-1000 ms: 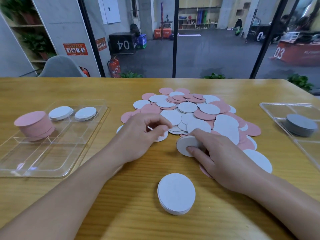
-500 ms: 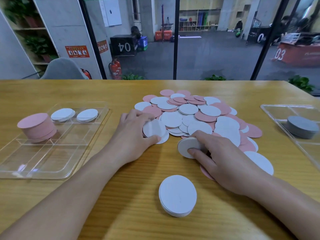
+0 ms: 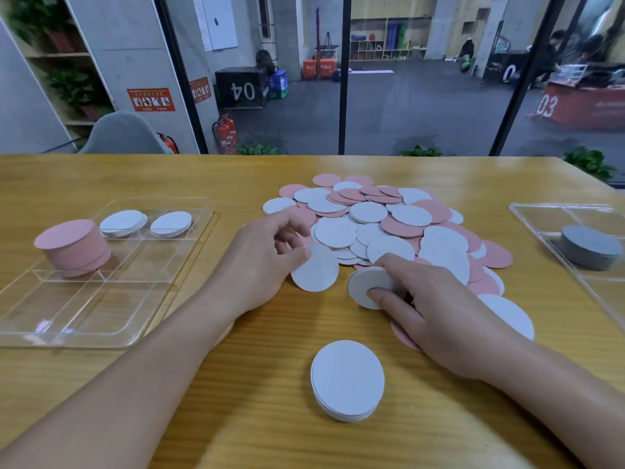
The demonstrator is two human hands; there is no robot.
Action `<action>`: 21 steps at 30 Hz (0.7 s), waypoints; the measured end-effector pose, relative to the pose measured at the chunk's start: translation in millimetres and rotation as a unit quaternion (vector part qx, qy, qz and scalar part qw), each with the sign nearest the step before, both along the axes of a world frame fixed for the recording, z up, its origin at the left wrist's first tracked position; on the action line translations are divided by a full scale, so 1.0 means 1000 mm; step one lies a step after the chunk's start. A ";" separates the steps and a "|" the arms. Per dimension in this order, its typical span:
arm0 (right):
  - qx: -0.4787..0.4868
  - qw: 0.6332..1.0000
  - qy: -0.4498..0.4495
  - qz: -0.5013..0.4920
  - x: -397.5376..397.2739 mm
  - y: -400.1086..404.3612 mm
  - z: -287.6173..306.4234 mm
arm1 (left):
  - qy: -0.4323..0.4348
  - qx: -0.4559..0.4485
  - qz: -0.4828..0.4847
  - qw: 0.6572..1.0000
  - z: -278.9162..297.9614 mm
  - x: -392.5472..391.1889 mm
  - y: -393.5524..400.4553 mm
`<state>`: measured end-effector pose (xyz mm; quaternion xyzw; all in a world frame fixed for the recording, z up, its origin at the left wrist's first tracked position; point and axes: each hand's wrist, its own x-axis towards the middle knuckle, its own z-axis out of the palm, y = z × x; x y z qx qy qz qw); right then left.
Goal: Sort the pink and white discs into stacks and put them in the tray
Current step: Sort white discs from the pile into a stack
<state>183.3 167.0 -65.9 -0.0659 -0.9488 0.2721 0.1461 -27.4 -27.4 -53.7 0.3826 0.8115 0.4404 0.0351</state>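
A loose pile of pink and white discs (image 3: 389, 218) covers the middle of the wooden table. My left hand (image 3: 260, 262) pinches a single white disc (image 3: 316, 270) at the pile's near-left edge. My right hand (image 3: 436, 309) grips a small stack of white discs (image 3: 367, 286) between thumb and fingers, tilted up off the table. A neat white stack (image 3: 348, 379) lies in front of me. The clear tray (image 3: 84, 313) on the left holds a tall pink stack (image 3: 72, 247) and two low white stacks (image 3: 123, 223), (image 3: 170, 224) in its far compartments.
A second clear tray (image 3: 554, 211) at the right edge holds a grey stack of discs (image 3: 590, 247). One pink disc (image 3: 404, 336) pokes out from under my right hand. Beyond the table's far edge is a glass wall.
My left hand has lifted a white disc out of the pile and brought it toward my right hand's stack. My right hand has stayed put, still holding its stack.
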 end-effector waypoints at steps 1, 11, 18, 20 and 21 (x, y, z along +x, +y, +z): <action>0.000 1.000 -0.001 0.000 0.000 0.000 0.000 | -0.022 0.020 -0.013 0.999 0.000 0.001 0.001; -0.033 0.997 0.059 -0.027 0.002 0.006 0.003 | -0.092 0.060 -0.162 0.981 0.001 0.020 0.009; 0.019 1.000 0.009 -0.002 0.002 0.003 0.000 | -0.086 0.036 -0.217 0.972 -0.012 0.032 0.014; 0.018 1.000 0.011 -0.003 0.002 0.003 0.001 | -0.041 0.016 -0.190 0.981 -0.015 0.030 0.014; 0.018 1.000 0.010 -0.003 0.002 0.003 0.000 | -0.010 0.003 -0.171 0.985 -0.017 0.028 0.014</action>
